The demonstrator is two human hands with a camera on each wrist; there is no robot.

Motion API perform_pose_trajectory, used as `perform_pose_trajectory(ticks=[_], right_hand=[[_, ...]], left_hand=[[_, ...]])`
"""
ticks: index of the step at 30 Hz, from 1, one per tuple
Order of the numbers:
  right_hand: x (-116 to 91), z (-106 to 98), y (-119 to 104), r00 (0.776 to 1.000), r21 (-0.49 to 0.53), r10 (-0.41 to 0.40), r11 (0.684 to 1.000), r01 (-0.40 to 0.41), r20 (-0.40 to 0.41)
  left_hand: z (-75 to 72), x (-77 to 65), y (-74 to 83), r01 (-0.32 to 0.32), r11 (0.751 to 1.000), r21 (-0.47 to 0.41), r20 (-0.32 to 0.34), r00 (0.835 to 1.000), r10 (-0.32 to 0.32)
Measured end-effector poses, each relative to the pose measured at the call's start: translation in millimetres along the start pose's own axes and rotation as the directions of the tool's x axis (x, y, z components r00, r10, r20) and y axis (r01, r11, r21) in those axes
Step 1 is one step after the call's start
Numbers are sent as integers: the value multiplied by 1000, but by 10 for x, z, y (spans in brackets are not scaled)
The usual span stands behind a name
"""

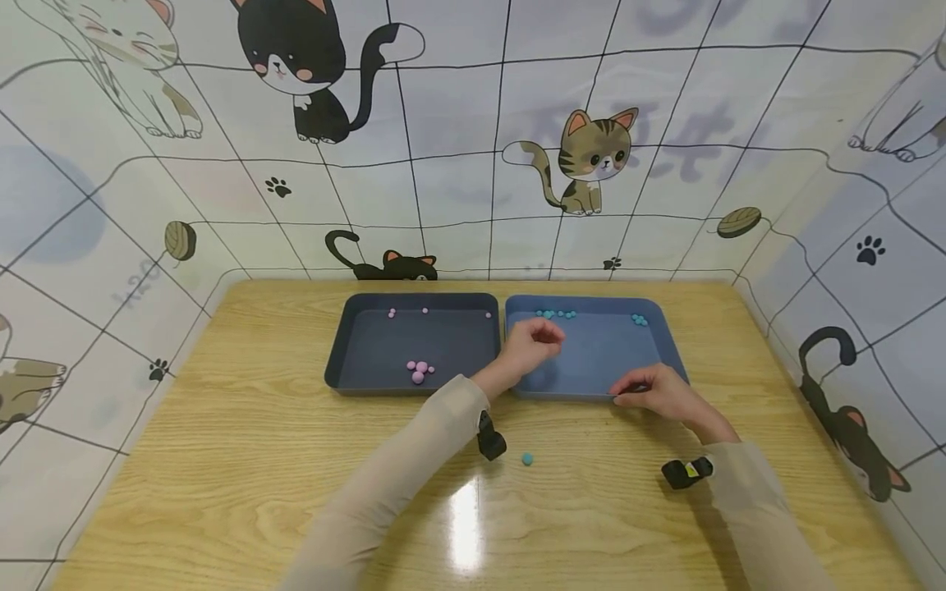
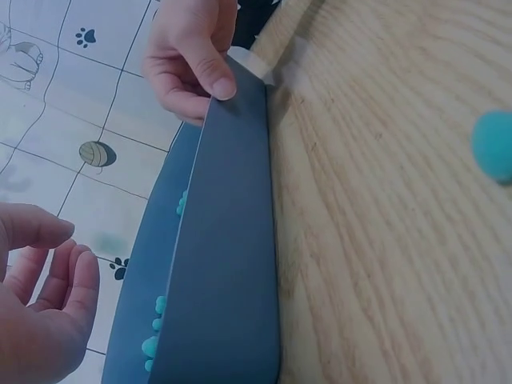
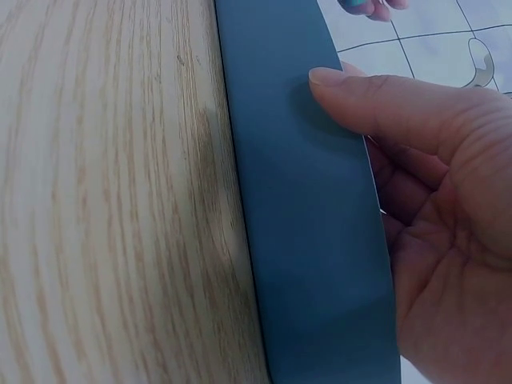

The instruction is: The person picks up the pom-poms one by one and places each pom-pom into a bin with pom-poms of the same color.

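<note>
My right hand pinches the near wall of a blue tray; its thumb presses the outside while the other fingers reach behind the wall. Over the tray's left part hovers my left hand. Its fingers are loosely bent, with a gap to the thumb and nothing visible between them. A blurred teal patch shows just off those fingertips in the left wrist view. Small teal balls lie along the tray's far left side, and a cluster of teal balls sits at its far right.
One teal ball lies on the wooden table in front of the trays. A dark grey tray beside the blue one holds several pink balls. Cat-print cloth rises behind the table.
</note>
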State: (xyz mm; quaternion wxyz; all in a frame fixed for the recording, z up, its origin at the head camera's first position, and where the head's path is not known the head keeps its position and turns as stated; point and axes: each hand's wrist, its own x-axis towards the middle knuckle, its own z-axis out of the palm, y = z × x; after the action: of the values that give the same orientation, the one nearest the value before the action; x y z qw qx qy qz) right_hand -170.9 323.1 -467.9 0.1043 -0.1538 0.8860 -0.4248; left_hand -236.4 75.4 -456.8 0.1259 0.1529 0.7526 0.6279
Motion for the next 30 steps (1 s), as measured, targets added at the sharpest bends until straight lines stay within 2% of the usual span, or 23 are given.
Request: perform_pose_trajectory(ticks=[5, 11, 15, 20, 30], right_hand=[[4, 2, -4, 1000, 3, -15, 1000, 15, -2], [15, 11, 2, 1000, 2, -6, 1000, 6, -5], [18, 8, 13, 1000, -7, -1, 1000, 1, 2], [12, -1, 18, 1000, -11, 10, 1000, -10, 3], [2, -8, -2, 1000, -3, 19, 1000, -19, 10]], left_hand=[[-13, 30, 4, 0, 1000, 10, -11, 1000, 0], [-40, 1, 3, -16, 1000, -1, -7, 1000, 16], [-56, -95, 23, -49, 999, 3, 19, 999, 49], [-60, -251, 39, -70, 998, -5, 83, 994, 70], [-61, -466, 2, -115, 993, -19, 183, 976, 117]])
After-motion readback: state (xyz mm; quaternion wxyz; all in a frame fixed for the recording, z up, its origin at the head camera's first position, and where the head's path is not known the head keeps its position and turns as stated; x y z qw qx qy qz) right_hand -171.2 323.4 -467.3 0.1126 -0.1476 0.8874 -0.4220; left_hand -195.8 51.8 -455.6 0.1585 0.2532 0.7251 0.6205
